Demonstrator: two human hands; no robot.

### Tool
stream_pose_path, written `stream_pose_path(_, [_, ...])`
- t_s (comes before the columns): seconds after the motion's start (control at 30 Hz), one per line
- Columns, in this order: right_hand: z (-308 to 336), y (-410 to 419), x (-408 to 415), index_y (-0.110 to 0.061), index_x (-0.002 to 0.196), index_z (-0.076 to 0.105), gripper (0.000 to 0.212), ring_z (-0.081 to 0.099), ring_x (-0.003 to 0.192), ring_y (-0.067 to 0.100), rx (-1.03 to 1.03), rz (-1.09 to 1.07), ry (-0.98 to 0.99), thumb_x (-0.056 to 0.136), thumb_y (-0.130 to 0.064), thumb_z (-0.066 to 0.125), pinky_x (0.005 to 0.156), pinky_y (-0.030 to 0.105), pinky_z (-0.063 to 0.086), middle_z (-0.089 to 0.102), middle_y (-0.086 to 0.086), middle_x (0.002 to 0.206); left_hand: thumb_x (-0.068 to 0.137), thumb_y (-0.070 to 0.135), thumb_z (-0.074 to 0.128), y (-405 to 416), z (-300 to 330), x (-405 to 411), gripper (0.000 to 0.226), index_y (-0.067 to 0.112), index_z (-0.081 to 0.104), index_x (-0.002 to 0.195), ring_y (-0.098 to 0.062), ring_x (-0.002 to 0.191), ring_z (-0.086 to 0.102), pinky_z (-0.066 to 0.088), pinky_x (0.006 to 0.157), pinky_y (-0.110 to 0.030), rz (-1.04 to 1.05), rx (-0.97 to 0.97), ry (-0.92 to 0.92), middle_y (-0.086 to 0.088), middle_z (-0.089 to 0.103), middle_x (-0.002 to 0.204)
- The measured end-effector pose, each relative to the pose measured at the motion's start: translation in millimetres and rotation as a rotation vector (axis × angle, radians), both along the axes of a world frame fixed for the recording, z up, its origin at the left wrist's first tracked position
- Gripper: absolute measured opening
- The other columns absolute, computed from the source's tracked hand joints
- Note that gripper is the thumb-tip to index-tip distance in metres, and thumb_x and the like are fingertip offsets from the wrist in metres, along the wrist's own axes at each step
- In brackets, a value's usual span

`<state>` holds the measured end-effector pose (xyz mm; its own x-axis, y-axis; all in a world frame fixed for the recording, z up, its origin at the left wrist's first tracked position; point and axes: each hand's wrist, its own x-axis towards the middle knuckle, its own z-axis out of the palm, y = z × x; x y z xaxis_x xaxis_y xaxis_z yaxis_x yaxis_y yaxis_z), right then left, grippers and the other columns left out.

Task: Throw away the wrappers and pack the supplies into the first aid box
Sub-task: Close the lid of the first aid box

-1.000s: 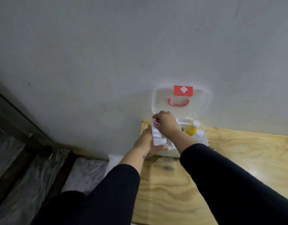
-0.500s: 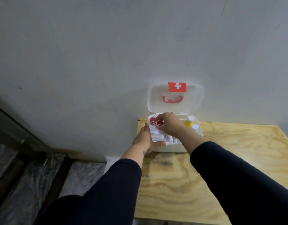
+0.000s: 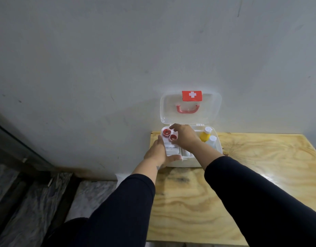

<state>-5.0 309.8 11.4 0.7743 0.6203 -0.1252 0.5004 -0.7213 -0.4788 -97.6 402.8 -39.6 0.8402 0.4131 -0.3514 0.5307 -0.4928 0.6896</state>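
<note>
A white first aid box (image 3: 184, 163) stands open at the table's far left corner, its clear lid (image 3: 190, 107) with a red cross label leaning against the wall. Inside at the left stand two red-capped white bottles (image 3: 169, 134); at the right are a yellow bottle (image 3: 204, 135) and a clear bottle (image 3: 212, 141). White packets (image 3: 172, 151) lie in the front. My left hand (image 3: 158, 153) grips the box's left front corner. My right hand (image 3: 183, 137) hovers over the box, fingertips touching the red-capped bottles.
The plywood table (image 3: 242, 184) runs toward me and to the right. A grey wall (image 3: 118, 59) rises directly behind the box. Left of the table the marbled floor (image 3: 38, 202) drops away, with a dark frame along the wall.
The bottle my right hand was lowering now stands in the box beside another red-capped one. My fingers have loosened on it. The view has tilted up a little.
</note>
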Motion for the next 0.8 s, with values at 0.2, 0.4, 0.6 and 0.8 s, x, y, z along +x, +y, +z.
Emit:
stream_pose_path(0.2, [27.7,-34.9,15.1,-0.014,0.114,0.061,0.029,0.053,0.115,0.026,0.194,-0.195,-0.179,0.086,-0.018,0.065,0.093,0.037,0.047,0.061,0.007,0.122,0.092,0.053,0.052,6.4,64.4,12.2,0.088,0.020,0.001,0.156,-0.026,0.151,0.016,0.028,0.118,-0.044,0.004,0.337,-0.152,0.000,0.005,0.166])
stream_pose_path(0.4, [64.4,-49.0,42.1,-0.021,0.126,0.047,0.045,0.044,0.115,0.028,0.242,-0.464,-0.422,0.086,-0.031,0.066,0.095,0.036,0.043,0.044,0.009,0.128,0.100,0.050,0.032,12.4,114.8,47.3,0.071,0.017,0.004,0.156,-0.026,0.148,0.023,0.033,0.113,-0.044,0.031,0.370,-0.263,-0.006,0.015,0.164])
stream_pose_path(0.6, [72.5,-38.3,63.4,-0.032,0.133,0.049,0.052,0.046,0.123,0.035,0.245,-0.454,-0.190,0.084,-0.044,0.065,0.101,0.042,0.045,0.037,0.012,0.138,0.101,0.051,0.024,12.7,121.1,58.8,0.059,0.026,0.018,0.155,-0.029,0.140,0.038,0.040,0.104,-0.044,0.046,0.386,-0.214,-0.009,0.031,0.156])
stream_pose_path(0.8, [68.4,-52.1,41.8,-0.031,0.128,0.055,0.046,0.046,0.122,0.033,0.348,-0.460,-0.199,0.084,-0.044,0.065,0.101,0.041,0.044,0.035,0.011,0.138,0.102,0.050,0.026,2.3,119.2,37.7,0.058,0.025,0.022,0.153,-0.027,0.136,0.044,0.042,0.101,-0.040,0.056,0.371,-0.264,-0.003,0.029,0.158])
